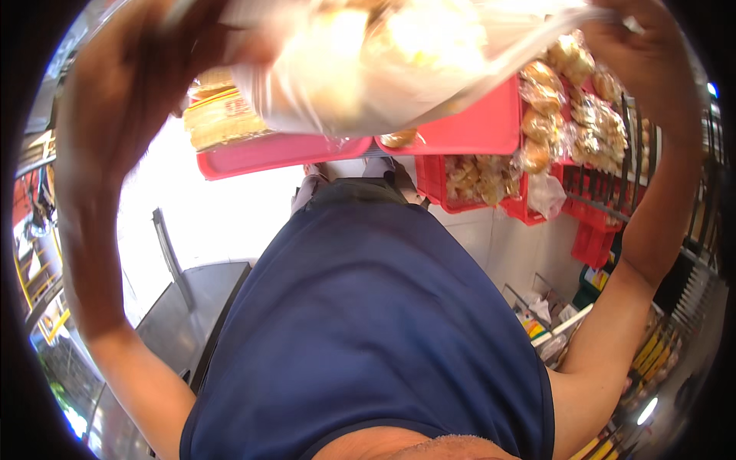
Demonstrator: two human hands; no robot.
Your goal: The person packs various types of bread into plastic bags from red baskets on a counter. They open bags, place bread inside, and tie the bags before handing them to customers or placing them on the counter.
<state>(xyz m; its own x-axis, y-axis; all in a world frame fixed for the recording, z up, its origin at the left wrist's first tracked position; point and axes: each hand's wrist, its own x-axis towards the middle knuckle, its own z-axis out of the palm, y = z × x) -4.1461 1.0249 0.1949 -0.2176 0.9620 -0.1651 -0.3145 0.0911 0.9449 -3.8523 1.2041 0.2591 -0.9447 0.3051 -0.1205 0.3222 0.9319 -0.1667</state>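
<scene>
A clear plastic bag (339, 98) with bread in it hangs high before me, washed out by glare. My right hand (647, 63) grips its gathered edge at the upper right, and the plastic stretches taut from there. On the opposite side my left hand (178, 52) is blurred, its fingertips against the bag's side. The top of the bag runs out of the picture. Below it lie two red trays (276, 156) (483, 123), side by side. Part of a wrapped bun (398, 138) shows on the right tray, and yellowish packs (227, 118) rest on the left one.
Wrapped buns (537, 126) line the right side. Beneath are red crates (431, 181), one with several bagged breads (480, 178). A black wire rack (627, 155) stands near my right forearm. At lower left is a dark metal surface (190, 310).
</scene>
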